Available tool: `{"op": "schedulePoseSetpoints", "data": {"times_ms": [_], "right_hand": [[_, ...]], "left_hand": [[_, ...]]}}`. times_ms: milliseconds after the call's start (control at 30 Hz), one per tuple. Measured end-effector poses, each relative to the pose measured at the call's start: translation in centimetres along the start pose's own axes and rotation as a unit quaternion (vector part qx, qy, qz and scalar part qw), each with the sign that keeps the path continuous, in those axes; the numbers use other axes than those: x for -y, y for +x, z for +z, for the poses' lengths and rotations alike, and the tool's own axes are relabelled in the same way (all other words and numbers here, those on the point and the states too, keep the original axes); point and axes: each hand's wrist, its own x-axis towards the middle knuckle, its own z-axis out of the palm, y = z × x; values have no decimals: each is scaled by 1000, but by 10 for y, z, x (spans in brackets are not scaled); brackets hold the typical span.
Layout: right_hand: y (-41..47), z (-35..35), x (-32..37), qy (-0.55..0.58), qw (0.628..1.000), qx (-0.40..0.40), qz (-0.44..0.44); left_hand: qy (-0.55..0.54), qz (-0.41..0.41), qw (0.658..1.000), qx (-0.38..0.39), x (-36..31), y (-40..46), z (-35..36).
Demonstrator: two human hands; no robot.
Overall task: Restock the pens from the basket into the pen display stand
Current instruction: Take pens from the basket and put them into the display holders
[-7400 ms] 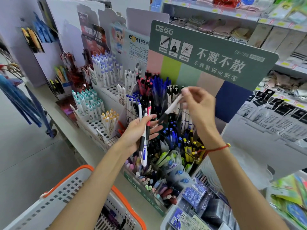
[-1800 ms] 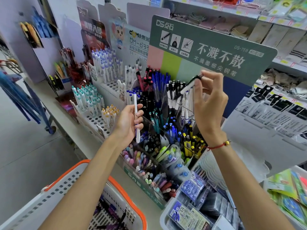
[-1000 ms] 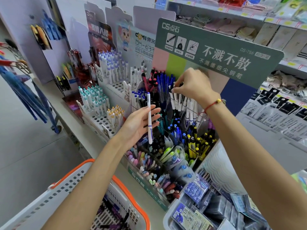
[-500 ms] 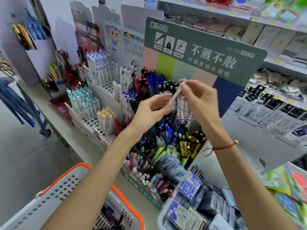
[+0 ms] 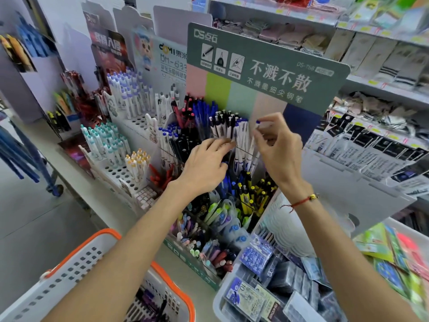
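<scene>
Your right hand (image 5: 277,152) pinches a white pen (image 5: 256,133) with a blue tip, its grip narrow around the barrel. Just left of that grip, your left hand (image 5: 205,166) lies relaxed, fingers touching the white pens in the pen display stand (image 5: 267,73). The basket (image 5: 69,263) sits below, well apart

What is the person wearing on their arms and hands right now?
Both forearms are bare, no sleeves in view, no gloves. The right wrist carries a thin red string bracelet with a small gold bead. The left hand and right hand show no rings.
</scene>
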Motion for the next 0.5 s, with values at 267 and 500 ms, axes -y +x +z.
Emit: {"op": "schedulePoseSetpoints", "data": {"times_ms": [267, 500], "right_hand": [[4, 7, 4, -103, 993, 63, -12], [-35, 32, 52, 21, 994, 78, -74]], "left_hand": [[-100, -48, 994, 0, 4, -24, -10], [-219, -180, 957, -65, 21, -81, -13]]}}
